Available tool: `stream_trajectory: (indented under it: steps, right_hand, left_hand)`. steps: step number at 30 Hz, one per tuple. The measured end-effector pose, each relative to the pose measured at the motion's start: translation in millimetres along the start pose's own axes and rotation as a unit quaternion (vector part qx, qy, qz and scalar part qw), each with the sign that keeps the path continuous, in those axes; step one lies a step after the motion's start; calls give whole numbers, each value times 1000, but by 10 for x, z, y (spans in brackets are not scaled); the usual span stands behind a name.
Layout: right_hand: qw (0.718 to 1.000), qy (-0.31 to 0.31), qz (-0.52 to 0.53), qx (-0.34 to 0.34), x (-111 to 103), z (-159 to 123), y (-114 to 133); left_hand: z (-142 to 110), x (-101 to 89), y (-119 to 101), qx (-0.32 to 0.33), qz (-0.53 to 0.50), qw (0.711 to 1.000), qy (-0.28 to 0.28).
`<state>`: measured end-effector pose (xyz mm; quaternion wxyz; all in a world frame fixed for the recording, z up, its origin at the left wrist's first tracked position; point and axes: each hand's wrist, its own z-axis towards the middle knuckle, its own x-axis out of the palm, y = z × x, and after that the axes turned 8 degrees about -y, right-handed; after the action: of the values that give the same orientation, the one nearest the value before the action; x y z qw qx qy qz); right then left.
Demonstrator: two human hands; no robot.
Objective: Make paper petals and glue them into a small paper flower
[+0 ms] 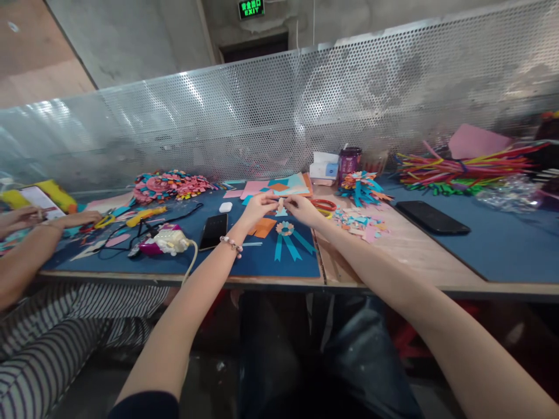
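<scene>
Just beyond the paper rosette (285, 228), my left hand (262, 208) and right hand (301, 208) pinch a small paper piece (280, 208) between their fingertips. Orange paper (262, 227) lies left of the rosette; colored sheets (279, 186) lie farther beyond it.

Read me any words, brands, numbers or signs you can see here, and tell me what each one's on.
"安全出口": on the lit green sign high on the wall.
"EXIT": on the same sign, below it.
Too small or blurred to read: markings on the purple cup, the white-and-blue packet and the lit phone screen.
</scene>
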<state>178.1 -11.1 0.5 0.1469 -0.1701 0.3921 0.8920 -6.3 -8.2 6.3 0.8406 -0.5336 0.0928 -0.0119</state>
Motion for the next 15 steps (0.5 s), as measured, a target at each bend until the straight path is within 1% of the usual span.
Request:
stream_trajectory:
  steps: [6, 9, 11, 13, 15]
  right_hand:
    - [1000, 24, -19, -5, -23, -5, 31]
    - [999, 33, -31, -7, -23, 2, 25]
    - [999, 33, -42, -9, -18, 9, 17]
    - [998, 30, -62, -13, -17, 20, 0]
    - [995, 11, -103, -11, -31, 36, -34]
  left_hand:
    - [15, -16, 17, -16, -9, 1000, 15]
    - [12, -13, -1, -16, -1, 1000, 10]
    - [7, -7, -13, -14, 12, 1000, 6]
    - [2, -3, -12, -10, 24, 1000, 14]
    - [3, -6, 10, 2, 46, 999, 25]
